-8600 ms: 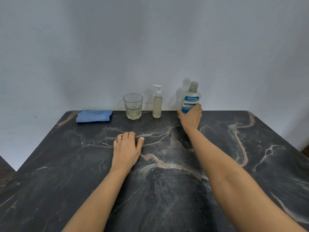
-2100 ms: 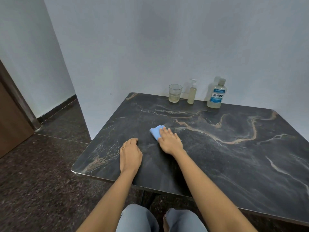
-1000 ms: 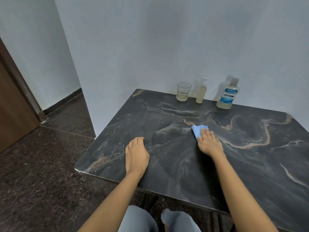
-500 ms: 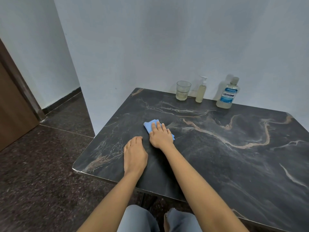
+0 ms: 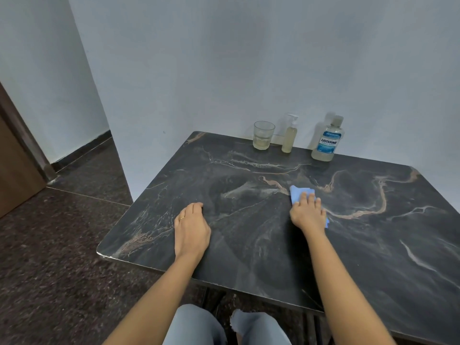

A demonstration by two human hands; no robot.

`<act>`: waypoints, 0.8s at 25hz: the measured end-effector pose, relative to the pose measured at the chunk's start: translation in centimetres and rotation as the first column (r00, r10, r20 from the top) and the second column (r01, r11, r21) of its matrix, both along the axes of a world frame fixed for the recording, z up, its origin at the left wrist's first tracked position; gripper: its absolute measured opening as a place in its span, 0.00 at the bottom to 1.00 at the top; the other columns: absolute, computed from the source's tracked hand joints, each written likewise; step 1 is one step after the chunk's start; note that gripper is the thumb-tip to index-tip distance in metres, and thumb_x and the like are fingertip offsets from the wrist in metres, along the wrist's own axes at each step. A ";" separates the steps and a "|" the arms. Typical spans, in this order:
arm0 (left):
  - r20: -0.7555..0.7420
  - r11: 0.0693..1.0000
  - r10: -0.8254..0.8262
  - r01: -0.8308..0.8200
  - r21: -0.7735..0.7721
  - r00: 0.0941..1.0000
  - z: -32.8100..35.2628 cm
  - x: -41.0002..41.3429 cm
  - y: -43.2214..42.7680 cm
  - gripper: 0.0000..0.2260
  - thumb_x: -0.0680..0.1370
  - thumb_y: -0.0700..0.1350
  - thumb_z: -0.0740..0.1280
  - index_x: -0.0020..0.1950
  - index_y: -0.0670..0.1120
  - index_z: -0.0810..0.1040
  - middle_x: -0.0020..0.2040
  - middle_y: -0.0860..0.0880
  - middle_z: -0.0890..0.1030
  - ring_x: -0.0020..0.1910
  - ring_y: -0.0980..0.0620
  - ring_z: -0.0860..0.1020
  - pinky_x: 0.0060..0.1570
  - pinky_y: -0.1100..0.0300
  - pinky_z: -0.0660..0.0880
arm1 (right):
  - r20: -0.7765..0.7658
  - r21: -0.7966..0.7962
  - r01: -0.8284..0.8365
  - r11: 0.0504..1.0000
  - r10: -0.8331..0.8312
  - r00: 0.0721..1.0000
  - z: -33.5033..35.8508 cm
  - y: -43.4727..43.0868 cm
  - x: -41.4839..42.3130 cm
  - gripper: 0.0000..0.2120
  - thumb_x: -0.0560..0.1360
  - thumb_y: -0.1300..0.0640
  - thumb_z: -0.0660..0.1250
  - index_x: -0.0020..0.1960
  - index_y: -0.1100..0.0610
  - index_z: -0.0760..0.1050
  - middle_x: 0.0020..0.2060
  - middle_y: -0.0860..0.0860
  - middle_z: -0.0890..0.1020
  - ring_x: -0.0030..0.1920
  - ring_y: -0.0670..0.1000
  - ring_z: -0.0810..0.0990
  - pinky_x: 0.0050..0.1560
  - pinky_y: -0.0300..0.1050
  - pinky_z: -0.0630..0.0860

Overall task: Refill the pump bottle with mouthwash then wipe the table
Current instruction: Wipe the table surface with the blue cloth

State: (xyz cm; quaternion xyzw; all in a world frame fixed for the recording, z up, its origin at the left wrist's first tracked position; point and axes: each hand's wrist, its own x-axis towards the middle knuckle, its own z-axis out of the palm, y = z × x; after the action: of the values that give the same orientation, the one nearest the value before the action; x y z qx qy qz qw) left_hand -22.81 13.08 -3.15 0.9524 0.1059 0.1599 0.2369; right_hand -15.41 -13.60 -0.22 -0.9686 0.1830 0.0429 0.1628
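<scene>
Refill looks done, wiping step in hand: right hand [image 5: 308, 215] presses blue cloth [image 5: 299, 192] on middle of table [image 5: 373, 257] w/ straight fingers, left hand [image 5: 191, 230] rests relaxed, holding nothing; pump bottle [image 5: 289, 138] stands at back edge, so next sweep should prob. avoid it.

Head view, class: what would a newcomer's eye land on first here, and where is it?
The bright blue cloth stands out on the dark marbled table, pressed under the right hand near the middle. The left hand rests on the table nearer its left edge. By the far wall stand a glass, a pump bottle and a mouthwash bottle.
</scene>
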 end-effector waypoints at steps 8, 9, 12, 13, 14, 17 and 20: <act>-0.014 0.999 -0.021 0.021 -0.036 1.000 0.7 -0.4 0.0 0.16 0.80 0.37 0.56 0.67 0.41 0.72 0.66 0.42 0.75 0.66 0.41 0.71 0.66 0.48 0.63 | 0.064 -0.015 -0.353 0.936 0.353 0.933 -1.6 15.2 -10.7 0.26 0.82 0.53 0.44 0.78 0.56 0.43 0.78 0.53 0.43 0.77 0.54 0.40 0.76 0.52 0.39; -0.009 0.999 -0.028 0.028 -0.044 1.000 0.9 -0.6 0.0 0.16 0.81 0.38 0.56 0.67 0.41 0.73 0.65 0.42 0.76 0.65 0.41 0.71 0.65 0.48 0.63 | 0.065 -0.015 -0.395 0.918 0.395 0.916 -1.3 15.2 -11.1 0.26 0.83 0.53 0.44 0.78 0.55 0.43 0.78 0.52 0.43 0.77 0.53 0.40 0.76 0.52 0.39; 0.014 0.995 -0.072 0.073 -0.063 0.997 1.3 -1.0 -0.1 0.14 0.81 0.38 0.56 0.65 0.40 0.74 0.64 0.41 0.77 0.63 0.41 0.72 0.64 0.47 0.66 | 0.090 -0.039 -0.523 0.852 0.524 0.847 -1.3 12.4 -13.3 0.25 0.83 0.52 0.45 0.78 0.53 0.46 0.78 0.50 0.46 0.77 0.51 0.42 0.76 0.51 0.40; 0.023 0.994 -0.086 0.087 -0.067 0.996 1.4 -1.2 -0.1 0.14 0.81 0.39 0.56 0.65 0.41 0.74 0.63 0.42 0.77 0.63 0.41 0.73 0.63 0.47 0.66 | 0.108 -0.050 -0.547 0.836 0.549 0.829 -1.7 10.9 -14.4 0.25 0.83 0.52 0.45 0.78 0.53 0.46 0.78 0.49 0.47 0.77 0.50 0.43 0.76 0.50 0.40; 0.029 0.993 -0.096 0.098 -0.070 0.995 1.4 -1.3 -0.1 0.14 0.81 0.39 0.57 0.64 0.41 0.75 0.62 0.42 0.78 0.62 0.41 0.73 0.63 0.47 0.67 | 0.121 -0.055 -0.555 0.830 0.557 0.822 -2.1 9.3 -15.3 0.25 0.82 0.51 0.45 0.78 0.52 0.47 0.78 0.49 0.47 0.78 0.50 0.44 0.75 0.51 0.41; 0.034 0.991 -0.108 0.111 -0.073 0.994 1.3 -1.5 -0.2 0.13 0.81 0.41 0.57 0.62 0.41 0.76 0.61 0.42 0.79 0.61 0.41 0.74 0.62 0.46 0.68 | 0.115 -0.065 -0.474 0.878 0.479 0.870 -2.7 4.1 -15.9 0.25 0.82 0.49 0.45 0.78 0.50 0.48 0.78 0.47 0.48 0.77 0.49 0.45 0.75 0.52 0.41; 0.015 0.994 -0.110 0.110 -0.007 0.994 1.3 -1.5 -0.6 0.13 0.82 0.42 0.57 0.62 0.41 0.76 0.60 0.42 0.79 0.60 0.40 0.74 0.60 0.47 0.67 | 0.088 -0.080 -0.317 0.945 0.324 0.942 -1.3 2.6 -12.8 0.25 0.82 0.51 0.44 0.78 0.52 0.47 0.78 0.50 0.48 0.78 0.52 0.45 0.75 0.53 0.42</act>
State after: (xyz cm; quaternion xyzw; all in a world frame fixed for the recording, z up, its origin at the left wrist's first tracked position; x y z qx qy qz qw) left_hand -24.34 12.52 -1.86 0.9546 0.0523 0.1530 0.2500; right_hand -28.25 -10.96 -1.51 -0.9911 0.0159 0.0144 0.1311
